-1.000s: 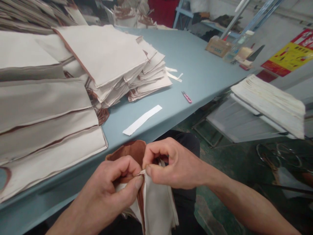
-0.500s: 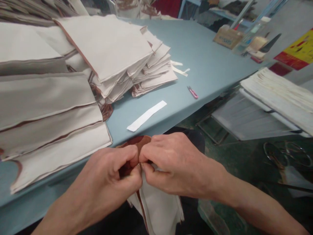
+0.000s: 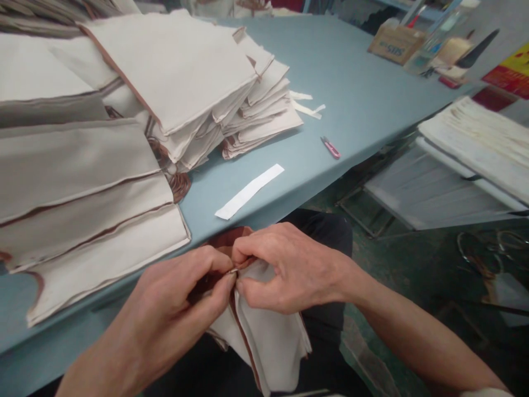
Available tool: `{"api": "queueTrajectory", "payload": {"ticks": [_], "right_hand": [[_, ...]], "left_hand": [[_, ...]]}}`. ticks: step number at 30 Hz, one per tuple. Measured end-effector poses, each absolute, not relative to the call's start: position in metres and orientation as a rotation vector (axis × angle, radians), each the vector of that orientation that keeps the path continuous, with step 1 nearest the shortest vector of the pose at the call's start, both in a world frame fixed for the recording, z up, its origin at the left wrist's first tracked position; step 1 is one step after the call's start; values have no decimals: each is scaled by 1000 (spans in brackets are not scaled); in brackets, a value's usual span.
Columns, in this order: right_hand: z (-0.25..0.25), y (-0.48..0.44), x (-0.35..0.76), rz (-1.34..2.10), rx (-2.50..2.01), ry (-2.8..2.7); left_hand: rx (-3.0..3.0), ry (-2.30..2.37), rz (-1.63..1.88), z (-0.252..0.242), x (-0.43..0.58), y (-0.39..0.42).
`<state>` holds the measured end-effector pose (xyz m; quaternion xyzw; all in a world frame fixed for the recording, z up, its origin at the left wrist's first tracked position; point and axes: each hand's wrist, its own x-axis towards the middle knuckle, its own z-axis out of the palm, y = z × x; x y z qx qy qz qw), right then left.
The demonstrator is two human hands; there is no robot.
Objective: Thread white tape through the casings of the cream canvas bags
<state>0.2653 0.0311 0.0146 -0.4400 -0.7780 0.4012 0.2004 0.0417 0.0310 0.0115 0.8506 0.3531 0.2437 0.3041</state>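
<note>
A white fabric piece with brown edging (image 3: 270, 342) hangs over my lap, just off the table's front edge. My left hand (image 3: 185, 298) pinches its upper edge between thumb and forefinger. Close beside it, my right hand (image 3: 285, 267) grips the same edge, thumb and fingertips closed on the cloth. The fingertips of both hands almost meet at a seam. Some brown lining shows behind the hands. What lies exactly between the fingertips is too small to make out.
On the blue-covered table (image 3: 330, 66) lie stacked white fabric pieces (image 3: 173, 71), a white strip (image 3: 250, 191) and pink thread snips (image 3: 330, 148). A cardboard box (image 3: 394, 44) stands at the back right. Right of the table is a rack with white cloth (image 3: 475, 143).
The right hand's fingertips have spread slightly from the left's, and a fold of brown edging now shows between them. The view has shifted a little; both hands still hold the fabric.
</note>
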Motion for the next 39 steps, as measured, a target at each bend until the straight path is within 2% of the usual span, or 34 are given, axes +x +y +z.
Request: {"api": "queueTrajectory", "payload": {"ticks": [15, 26, 33, 39], "right_hand": [[-1, 31, 264, 1287, -1148, -1986], [-19, 40, 275, 1920, -963, -1496], [-31, 43, 274, 2102, -977, -1306], [-16, 51, 267, 2008, -1077, -1482]], "left_hand": [[2512, 732, 605, 5, 27, 29], [2818, 625, 557, -21, 22, 35], [2728, 667, 779, -57, 18, 38], [2656, 675, 955, -55, 24, 33]]}}
